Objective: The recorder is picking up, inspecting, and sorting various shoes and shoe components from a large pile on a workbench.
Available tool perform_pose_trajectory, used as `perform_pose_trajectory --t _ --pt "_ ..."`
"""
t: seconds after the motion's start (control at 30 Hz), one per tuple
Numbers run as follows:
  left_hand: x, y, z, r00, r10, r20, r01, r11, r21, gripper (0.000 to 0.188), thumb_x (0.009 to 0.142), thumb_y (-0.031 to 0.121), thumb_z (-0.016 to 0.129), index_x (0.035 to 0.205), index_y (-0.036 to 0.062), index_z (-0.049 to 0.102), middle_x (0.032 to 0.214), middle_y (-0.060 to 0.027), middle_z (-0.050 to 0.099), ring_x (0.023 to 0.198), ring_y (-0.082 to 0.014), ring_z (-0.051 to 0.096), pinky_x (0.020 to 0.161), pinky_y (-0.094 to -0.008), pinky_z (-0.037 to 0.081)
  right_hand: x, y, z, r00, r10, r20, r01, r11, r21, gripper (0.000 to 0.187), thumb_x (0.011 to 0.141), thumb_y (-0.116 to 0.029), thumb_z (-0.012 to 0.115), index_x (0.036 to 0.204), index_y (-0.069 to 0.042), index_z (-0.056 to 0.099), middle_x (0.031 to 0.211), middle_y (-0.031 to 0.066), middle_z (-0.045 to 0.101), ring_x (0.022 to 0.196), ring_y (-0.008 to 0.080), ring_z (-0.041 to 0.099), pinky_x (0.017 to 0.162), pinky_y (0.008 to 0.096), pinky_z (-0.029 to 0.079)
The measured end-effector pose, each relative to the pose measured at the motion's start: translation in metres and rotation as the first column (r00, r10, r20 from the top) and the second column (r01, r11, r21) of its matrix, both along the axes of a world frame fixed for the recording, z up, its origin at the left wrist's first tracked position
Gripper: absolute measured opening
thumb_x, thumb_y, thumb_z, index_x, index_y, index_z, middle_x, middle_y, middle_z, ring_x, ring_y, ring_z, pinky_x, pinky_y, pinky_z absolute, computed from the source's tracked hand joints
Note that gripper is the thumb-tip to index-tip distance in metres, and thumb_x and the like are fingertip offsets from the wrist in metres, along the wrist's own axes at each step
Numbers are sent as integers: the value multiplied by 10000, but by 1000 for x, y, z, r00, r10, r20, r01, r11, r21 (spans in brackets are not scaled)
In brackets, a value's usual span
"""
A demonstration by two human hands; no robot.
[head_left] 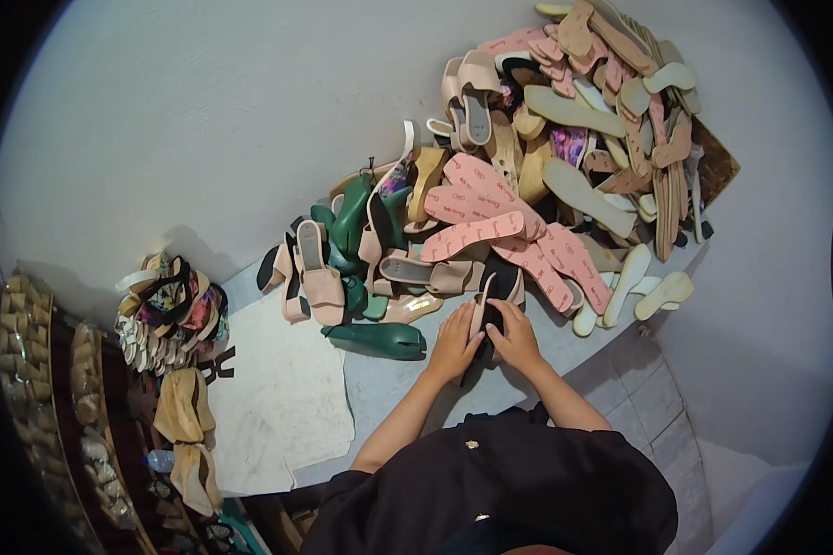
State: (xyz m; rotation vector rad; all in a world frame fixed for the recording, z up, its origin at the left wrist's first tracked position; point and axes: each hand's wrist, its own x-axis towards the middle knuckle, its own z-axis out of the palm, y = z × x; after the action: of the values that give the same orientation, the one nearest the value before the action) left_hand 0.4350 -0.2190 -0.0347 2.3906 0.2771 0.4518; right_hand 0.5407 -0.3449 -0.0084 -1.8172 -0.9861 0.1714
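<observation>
Pale tabletop [372,393], slim black sole [491,314] between hands [453,342] [516,335]

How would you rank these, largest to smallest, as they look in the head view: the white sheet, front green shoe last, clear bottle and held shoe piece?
1. White sheet
2. Front green shoe last and held shoe piece, unranked: left hand and right hand partly cover the latter
3. Clear bottle

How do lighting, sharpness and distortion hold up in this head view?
Head view: black fisheye rim, the shelf rack bending along it, dim and soft; a faint shadow on the wall beside the strap pile; left hand and right hand fairly clear, no obvious motion blur.
</observation>
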Motion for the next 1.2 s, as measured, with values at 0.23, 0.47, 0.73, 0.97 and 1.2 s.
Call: perform_pose_trajectory --t 0.23,0.47,0.73,0.97,1.2 --pt "-2 9 -10 998 55 32 -48 979 -197 591 868 240 548 1339 -19 302 1302 -248 408 1193 -378 414 989 -375 332 -26 -13 -22 994 49 -100 -64 987 -146 552 765 -181 594 1270 -30 427 1198 185 508 1103 340 493 915 407 386" --pt "-11 -2 -6 981 193 8 -187 960 -208 563 822 297 615 1275 34 408 1150 -210 525 1027 -365 532 856 -381 432 -56 -43 -45 993 34 116 5 946 -323 534 717 -204 626 1223 -88 502 1296 203 431 1129 354 486 944 429 361" --pt "-13 -17 -16 944 318 -90 -331 902 -277 466 729 403 707 918 9 545 887 -149 573 807 -291 566 694 -363 440 -45 -64 -38 998 54 38 -43 968 -248 284 735 -200 643 989 -75 616 1058 131 571 996 290 547 852 403 389" --pt "-23 -3 -36 943 333 27 -310 903 -298 357 789 314 655 914 -6 556 867 -140 580 802 -255 569 718 -346 443 32 -71 -25 991 21 135 8 977 -213 156 754 -149 627 881 -60 612 884 81 590 878 266 554 821 381 388" --pt "-8 -7 -17 692 691 209 -515 675 -529 267 872 189 523 1037 -18 558 1005 -148 580 944 -251 552 836 -342 427 123 -70 -13 965 -145 219 162 985 -61 272 678 -121 626 944 -69 598 987 112 554 1007 309 501 872 402 366"
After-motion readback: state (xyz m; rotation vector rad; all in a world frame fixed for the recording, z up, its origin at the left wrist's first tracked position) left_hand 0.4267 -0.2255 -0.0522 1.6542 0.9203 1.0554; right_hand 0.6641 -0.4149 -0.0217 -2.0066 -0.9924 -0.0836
